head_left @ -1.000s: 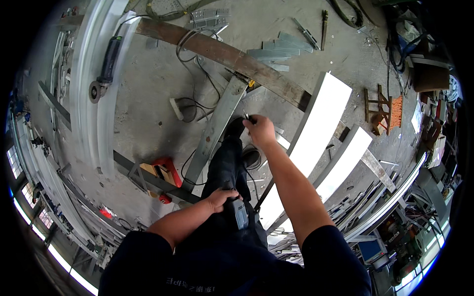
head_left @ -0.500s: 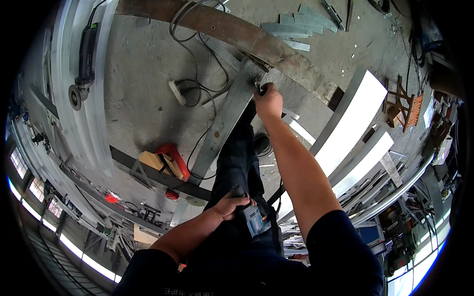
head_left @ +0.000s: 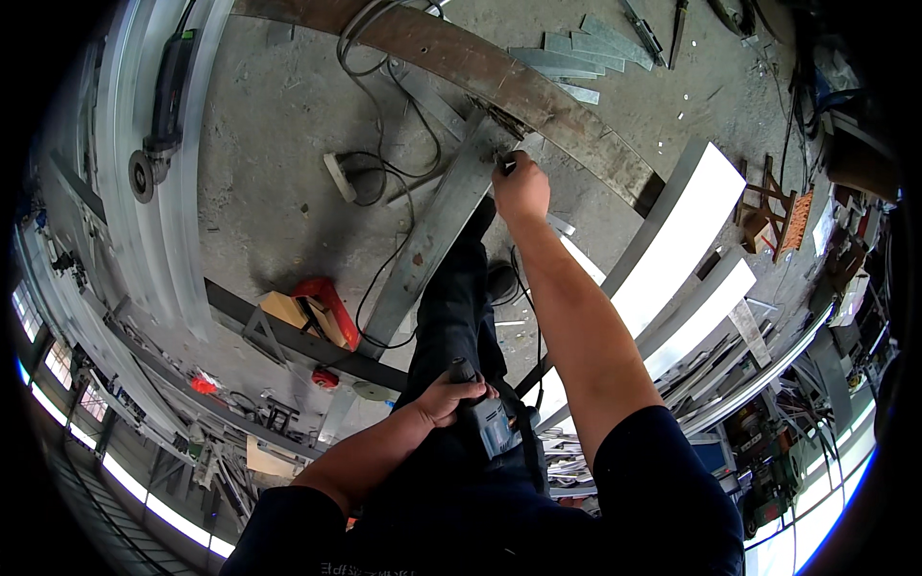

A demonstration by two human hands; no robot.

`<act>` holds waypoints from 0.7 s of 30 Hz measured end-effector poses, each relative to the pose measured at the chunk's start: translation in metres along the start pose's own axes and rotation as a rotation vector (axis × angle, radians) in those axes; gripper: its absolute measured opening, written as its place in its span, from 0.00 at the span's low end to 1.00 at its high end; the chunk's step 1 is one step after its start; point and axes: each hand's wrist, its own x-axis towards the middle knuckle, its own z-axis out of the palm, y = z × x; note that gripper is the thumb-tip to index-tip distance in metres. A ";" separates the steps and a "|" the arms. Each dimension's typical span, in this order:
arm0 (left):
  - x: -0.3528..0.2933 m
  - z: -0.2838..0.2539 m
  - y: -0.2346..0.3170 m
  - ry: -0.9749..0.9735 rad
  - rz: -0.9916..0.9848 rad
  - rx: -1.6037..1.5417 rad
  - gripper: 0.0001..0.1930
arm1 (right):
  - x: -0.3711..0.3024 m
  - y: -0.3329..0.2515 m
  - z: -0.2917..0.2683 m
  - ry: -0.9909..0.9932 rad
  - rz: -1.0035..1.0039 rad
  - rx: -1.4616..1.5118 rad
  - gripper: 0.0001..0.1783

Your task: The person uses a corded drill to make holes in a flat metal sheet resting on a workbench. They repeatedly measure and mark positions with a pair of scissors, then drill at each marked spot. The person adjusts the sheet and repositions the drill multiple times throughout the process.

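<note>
Left hand (head_left: pixel 449 401): fingers wrapped round a power tool (head_left: pixel 495 429), above the dark trousers (head_left: pixel 447 331)
Right hand (head_left: pixel 521 192): fingers closed on a small dark piece (head_left: pixel 507 164), mostly hidden
Small dark piece: at the steel beam's (head_left: pixel 437 226) far end, near its right edge; cannot tell whether touching
Grinder (head_left: pixel 170 101): on the pale bars (head_left: pixel 123 163), towards their right edge

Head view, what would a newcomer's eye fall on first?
The two bright white beams, right of centre, would probably catch it first. Next come the angle grinder lying on pale metal lengths at upper left and the blue-grey power tool in the left hand at lower centre.
</note>
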 end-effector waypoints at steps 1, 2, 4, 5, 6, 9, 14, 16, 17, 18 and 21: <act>0.000 -0.001 0.000 -0.004 0.000 0.002 0.04 | 0.002 0.004 0.003 0.020 -0.022 0.015 0.21; 0.000 -0.002 -0.001 -0.007 0.003 0.000 0.04 | 0.000 -0.001 -0.001 0.044 0.007 0.034 0.22; 0.002 -0.004 -0.004 -0.012 0.011 -0.013 0.04 | -0.007 -0.018 -0.013 0.083 0.061 0.069 0.23; 0.002 -0.004 -0.005 -0.015 0.008 -0.014 0.04 | -0.007 -0.013 -0.012 0.114 0.103 0.168 0.24; 0.002 -0.004 -0.004 -0.019 0.005 -0.012 0.04 | -0.004 -0.004 -0.009 0.148 0.146 0.268 0.24; 0.002 -0.003 -0.003 -0.023 0.012 0.004 0.04 | 0.012 0.012 -0.004 0.176 0.325 0.593 0.21; 0.003 -0.004 -0.004 0.001 0.004 0.020 0.05 | 0.041 -0.002 0.010 0.260 0.373 0.848 0.31; 0.001 -0.002 -0.001 -0.004 -0.007 0.022 0.05 | 0.060 0.009 0.023 0.304 0.284 1.057 0.38; 0.001 0.000 -0.002 -0.013 0.001 -0.001 0.05 | 0.059 0.007 0.024 0.296 0.322 1.118 0.36; 0.001 0.001 -0.001 -0.023 0.008 -0.022 0.05 | 0.059 0.005 0.024 0.290 0.360 1.179 0.34; 0.002 0.003 0.001 -0.023 0.000 -0.015 0.05 | 0.056 0.005 0.018 0.270 0.537 1.195 0.25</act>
